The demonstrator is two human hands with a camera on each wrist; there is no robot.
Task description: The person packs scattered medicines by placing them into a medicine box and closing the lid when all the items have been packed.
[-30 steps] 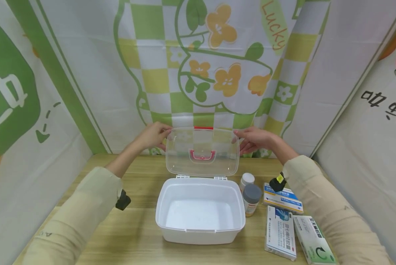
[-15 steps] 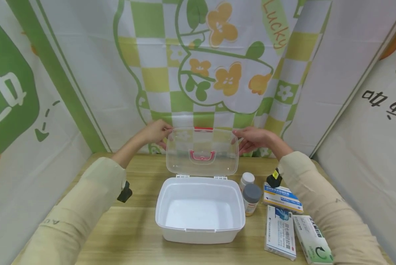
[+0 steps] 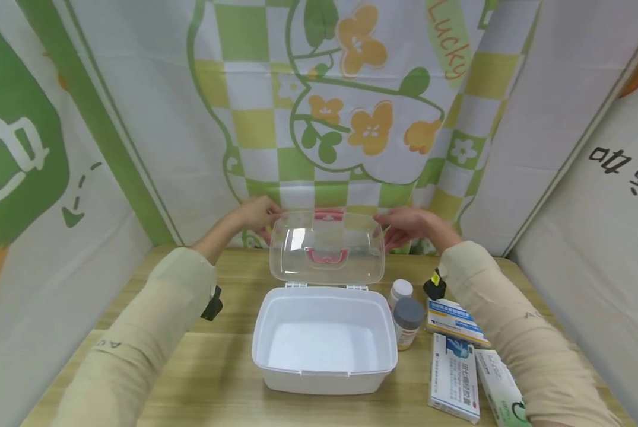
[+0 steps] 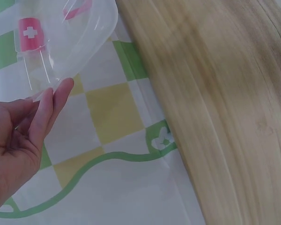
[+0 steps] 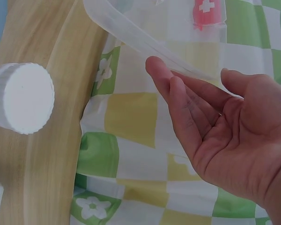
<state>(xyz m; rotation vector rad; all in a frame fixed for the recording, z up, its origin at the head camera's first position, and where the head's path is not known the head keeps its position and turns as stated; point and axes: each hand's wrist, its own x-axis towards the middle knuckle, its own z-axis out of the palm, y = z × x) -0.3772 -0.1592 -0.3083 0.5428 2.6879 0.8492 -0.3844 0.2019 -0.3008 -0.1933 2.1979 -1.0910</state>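
A white plastic box [image 3: 324,382] stands on the table, its inside bare. Hinged at its back, the clear lid [image 3: 297,267] is raised, with a pink handle [image 3: 326,257] and a red latch [image 3: 329,216] bearing a white cross. My left hand [image 3: 257,214] pinches the lid's upper left corner between thumb and fingers; in the left wrist view that hand [image 4: 23,136] reaches the lid edge [image 4: 91,51]. At the upper right corner, my right hand [image 3: 409,224] pinches the lid, thumb on one side, fingers behind; the right wrist view shows its palm [image 5: 239,136].
Right of the box stand a white-capped bottle [image 3: 401,289] and a grey-capped bottle [image 3: 408,320]. Farther right lie a blue and white medicine box [image 3: 456,321], a white medicine box [image 3: 454,376] and a green and white one [image 3: 502,388]. A patterned curtain [image 3: 292,136] hangs behind.
The lid's top edge has tipped a little forward and down, with both hands on it; the latch's cross and a bright reflection now show. The sleeves have shifted inward.
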